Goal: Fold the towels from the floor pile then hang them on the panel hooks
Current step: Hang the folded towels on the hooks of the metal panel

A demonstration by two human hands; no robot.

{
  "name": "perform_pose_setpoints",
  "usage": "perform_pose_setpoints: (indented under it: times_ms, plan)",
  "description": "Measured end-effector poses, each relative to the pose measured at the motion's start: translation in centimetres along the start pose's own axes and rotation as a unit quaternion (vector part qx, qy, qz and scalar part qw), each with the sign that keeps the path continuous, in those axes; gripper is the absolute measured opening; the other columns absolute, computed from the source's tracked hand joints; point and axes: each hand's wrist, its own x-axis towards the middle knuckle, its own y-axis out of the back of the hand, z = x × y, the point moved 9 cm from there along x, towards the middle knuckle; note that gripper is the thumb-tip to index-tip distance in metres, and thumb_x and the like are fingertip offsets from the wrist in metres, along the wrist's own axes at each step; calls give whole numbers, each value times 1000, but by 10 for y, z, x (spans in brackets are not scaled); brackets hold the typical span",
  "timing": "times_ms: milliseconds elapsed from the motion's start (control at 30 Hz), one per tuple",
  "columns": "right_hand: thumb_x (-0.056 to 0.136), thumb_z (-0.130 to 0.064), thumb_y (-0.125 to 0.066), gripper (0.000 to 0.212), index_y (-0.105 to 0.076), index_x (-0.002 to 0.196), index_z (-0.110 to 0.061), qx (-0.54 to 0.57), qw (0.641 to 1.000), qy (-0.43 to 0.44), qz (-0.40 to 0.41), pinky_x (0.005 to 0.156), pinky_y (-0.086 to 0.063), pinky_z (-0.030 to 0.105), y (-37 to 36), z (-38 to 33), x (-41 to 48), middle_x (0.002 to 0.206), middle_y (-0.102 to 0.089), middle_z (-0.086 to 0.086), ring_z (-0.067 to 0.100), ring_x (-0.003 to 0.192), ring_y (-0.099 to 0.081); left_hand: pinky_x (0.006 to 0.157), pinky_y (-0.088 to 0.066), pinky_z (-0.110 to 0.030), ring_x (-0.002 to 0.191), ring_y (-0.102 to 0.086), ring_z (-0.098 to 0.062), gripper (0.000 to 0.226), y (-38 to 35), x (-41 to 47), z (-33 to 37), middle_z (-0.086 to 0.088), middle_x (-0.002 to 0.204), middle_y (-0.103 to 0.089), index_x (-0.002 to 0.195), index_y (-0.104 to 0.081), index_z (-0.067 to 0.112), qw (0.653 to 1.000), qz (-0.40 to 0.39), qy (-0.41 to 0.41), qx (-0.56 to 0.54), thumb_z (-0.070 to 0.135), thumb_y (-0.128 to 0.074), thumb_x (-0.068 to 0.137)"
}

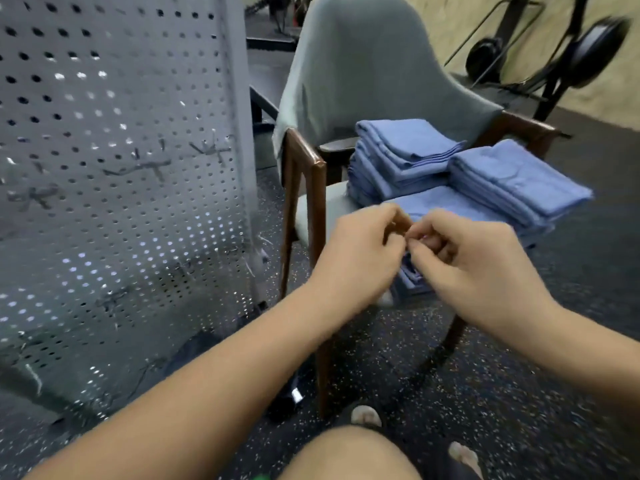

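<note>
From the head view we see both hands meeting in front of the chair [304,157]. The left hand [356,254] and the right hand [474,268] are knuckle to knuckle, with fingers curled and fingertips touching. Motion blur keeps us from telling whether they pinch something small, grip cloth or hold nothing. Directly under them a folded blue towel [412,282] shows at the front edge of the seat, and we cannot tell if either hand has hold of it. Beyond the hands, on the seat, stand a left stack [401,157] and a right stack [519,178] of folded blue towels. The two stacks are just beside each other, and the right stack's long axis runs from far left to near right. We see no loose pile on the speckled floor [485,393], so we judge the folding largely done and the hanging yet to come. That step turns on one relation: the perforated panel [121,133] with its dark hooks [152,168] stands to the left of both hands, well apart from the towels, across the chair's arm. The left hand is the nearer to the panel and the right hand the nearer to the stacks. No hook carries a towel. We can read no brand, label or writing anywhere.
</note>
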Motion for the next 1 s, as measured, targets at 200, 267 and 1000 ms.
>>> perform_pose_setpoints:
  times_ms: [200,267,1000]
  plan:
    - [92,-21,-69,8,-69,83,-22,-52,994,-73,59,73,-53,37,36,54,16,71,-68,-11,9,69,-63,95,-47,-35,113,-62,-27,26,-24,72,-14,-8,120,-67,119,-66,15,994,23,53,91,25,-69,95]
    - [92,-20,-69,9,-70,83,-22,-56,991,-110,52,77,-54,38,37,72,19,73,-70,-10,8,72,-64,90,-47,-36,116,-62,-32,34,-33,84,-28,-12,125,-68,124,-62,15,987,-17,106,120,34,-68,97]
    - [90,-44,-82,38,-57,77,-18,116,958,-208,-162,55,-58,31,6,36,0,64,-65,-10,7,55,-62,81,-53,-34,82,-65,-15,42,-34,-46,18,-7,93,-70,118,-62,16,932,-76,133,-329,11,-87,85]
